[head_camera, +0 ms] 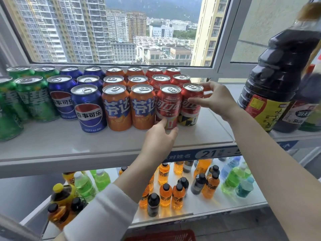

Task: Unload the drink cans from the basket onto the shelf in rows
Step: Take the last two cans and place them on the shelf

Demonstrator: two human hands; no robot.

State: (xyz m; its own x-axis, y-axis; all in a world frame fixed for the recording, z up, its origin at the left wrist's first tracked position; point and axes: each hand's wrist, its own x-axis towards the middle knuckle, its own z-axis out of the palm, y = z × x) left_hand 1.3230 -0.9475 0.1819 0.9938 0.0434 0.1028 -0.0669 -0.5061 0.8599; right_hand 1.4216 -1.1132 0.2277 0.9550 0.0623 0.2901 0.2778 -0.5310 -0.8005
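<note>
Currently front red can [168,103] is pinched at base by L hand [160,136]; end red can [190,103] is wrapped by R hand [217,100], thumb front, fingers [207,88] behind. Both are stood on shelf [69,140], front row. Risk: orange can [142,108] could be toppled if pushed sideways.

White shelf board [69,140]: front strip free; red aluminium cola cans [168,103] block the rear, tall dark plastic bottle [278,66] the right end.
</note>
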